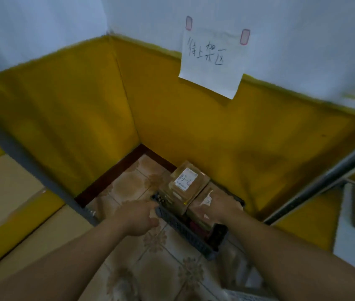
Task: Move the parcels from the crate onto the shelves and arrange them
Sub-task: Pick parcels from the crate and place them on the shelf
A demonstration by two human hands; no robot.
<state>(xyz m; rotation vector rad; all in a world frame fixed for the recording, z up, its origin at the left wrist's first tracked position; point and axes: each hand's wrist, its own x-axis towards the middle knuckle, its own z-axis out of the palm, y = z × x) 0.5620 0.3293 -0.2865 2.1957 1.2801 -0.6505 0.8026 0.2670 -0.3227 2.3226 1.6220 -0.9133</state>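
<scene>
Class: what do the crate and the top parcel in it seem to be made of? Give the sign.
Crate: probably moulded plastic, dark and matt, judging by its open lattice wall. Top parcel: likely cardboard, brown and dull, box-shaped, with a white paper label.

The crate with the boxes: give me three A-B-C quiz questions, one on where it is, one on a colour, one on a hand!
1. Where does the crate stand? A on a shelf; B on the tiled floor in the corner; C on a chair.
2. What colour is the lower wall? A yellow; B green; C red.
3. What is the right hand doing? A touching a parcel in the crate; B waving overhead; C holding the paper sign.
Answers: B, tiles show around it; A, yellow under the white; A, its fingers reach the parcel.
</scene>
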